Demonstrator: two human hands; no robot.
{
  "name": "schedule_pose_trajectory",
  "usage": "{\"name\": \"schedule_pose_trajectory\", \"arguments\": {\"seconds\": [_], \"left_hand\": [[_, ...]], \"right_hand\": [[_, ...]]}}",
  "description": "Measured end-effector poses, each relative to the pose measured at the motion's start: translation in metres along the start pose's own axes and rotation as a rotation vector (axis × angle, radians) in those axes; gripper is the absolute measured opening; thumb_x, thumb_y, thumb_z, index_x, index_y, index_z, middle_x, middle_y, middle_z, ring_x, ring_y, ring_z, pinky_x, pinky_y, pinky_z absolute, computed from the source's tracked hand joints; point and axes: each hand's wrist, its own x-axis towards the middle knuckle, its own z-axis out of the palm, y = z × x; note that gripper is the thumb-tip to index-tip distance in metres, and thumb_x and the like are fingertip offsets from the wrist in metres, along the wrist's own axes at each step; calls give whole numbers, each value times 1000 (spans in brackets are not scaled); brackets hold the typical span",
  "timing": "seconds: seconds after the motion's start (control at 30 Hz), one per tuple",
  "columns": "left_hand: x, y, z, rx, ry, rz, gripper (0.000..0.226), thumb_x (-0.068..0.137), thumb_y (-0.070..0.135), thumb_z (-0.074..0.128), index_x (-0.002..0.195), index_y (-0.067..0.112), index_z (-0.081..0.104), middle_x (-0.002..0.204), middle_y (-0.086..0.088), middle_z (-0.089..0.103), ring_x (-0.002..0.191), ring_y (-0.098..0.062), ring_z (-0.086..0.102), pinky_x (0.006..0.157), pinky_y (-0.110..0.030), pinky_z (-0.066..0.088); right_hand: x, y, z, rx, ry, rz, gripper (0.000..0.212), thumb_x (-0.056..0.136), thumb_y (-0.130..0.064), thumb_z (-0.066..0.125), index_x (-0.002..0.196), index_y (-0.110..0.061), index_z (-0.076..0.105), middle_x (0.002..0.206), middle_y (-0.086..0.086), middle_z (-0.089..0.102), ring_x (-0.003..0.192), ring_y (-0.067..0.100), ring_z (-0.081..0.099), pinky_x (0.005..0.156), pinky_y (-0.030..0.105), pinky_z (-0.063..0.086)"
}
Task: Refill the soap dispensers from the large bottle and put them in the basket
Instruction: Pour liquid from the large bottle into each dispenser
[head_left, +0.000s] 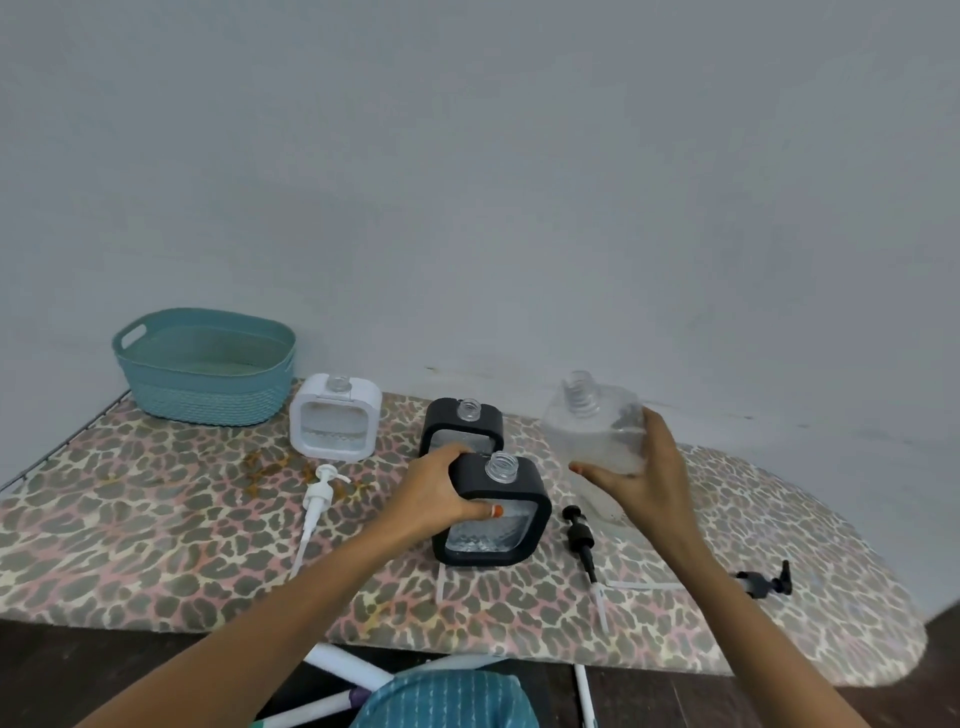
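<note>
Head view: right hand (644, 467) gripped the large clear bottle (592, 421) upright, just frame-right of the open neck (502, 466) on the near black dispenser (498, 519); left hand (436, 493) clasped that dispenser.

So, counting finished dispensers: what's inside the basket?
Nothing shows inside the basket, only its floor and far wall. Its near wall hides the floor's front part.

Orange polish marks the thumbnails of the left hand (434, 496) and right hand (647, 475); the garment (447, 699) is teal, pale-striped.
</note>
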Motion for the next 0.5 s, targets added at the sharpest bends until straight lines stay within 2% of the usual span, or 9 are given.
{"name": "schedule_pose_trajectory", "arguments": {"seconds": [0.07,0.13,0.17,0.27,0.37,0.43,0.5], "left_hand": [[13,7,9,4,1,0,67,60,30,82,119,20,51,102,10,56,91,-7,55,75,-15,42],[27,15,19,-4,-8,-1,63,60,30,83,114,21,51,100,10,56,90,-8,55,72,-15,42],[35,18,25,-13,-14,-4,59,60,30,83,110,23,51,99,10,57,90,-9,56,72,-16,43],[60,26,43,-49,-24,-6,55,59,30,83,103,28,50,93,14,56,89,-10,57,69,-17,44],[89,30,63,-25,-38,3,60,61,31,83,111,21,52,95,11,55,85,-7,54,72,-17,42],[108,30,75,-27,-63,-4,58,61,30,83,110,20,52,95,10,56,83,-6,54,67,-13,41],[125,28,87,-38,-86,-27,58,62,29,83,110,18,52,96,8,57,86,-10,55,68,-16,42]], "right_hand": [[3,15,-9,79,65,59,75,57,-29,86,119,-19,45,111,-3,47,98,13,49,77,11,40],[4,31,-19,149,111,129,75,58,-29,86,119,-20,44,114,-1,46,104,17,50,83,25,44],[5,40,-24,172,129,164,75,58,-30,86,120,-19,44,116,0,46,107,17,49,84,28,44],[6,66,-35,214,180,239,76,59,-30,85,122,-20,43,119,0,46,110,16,47,84,28,43],[8,92,-41,267,262,306,77,59,-24,86,123,-20,43,117,-3,47,108,15,48,78,21,42],[8,109,-43,274,318,339,79,61,-21,85,127,-19,42,120,-5,47,108,13,48,79,19,41],[10,124,-45,285,340,364,80,63,-19,84,130,-18,40,122,-7,47,108,11,48,82,19,41]]}}
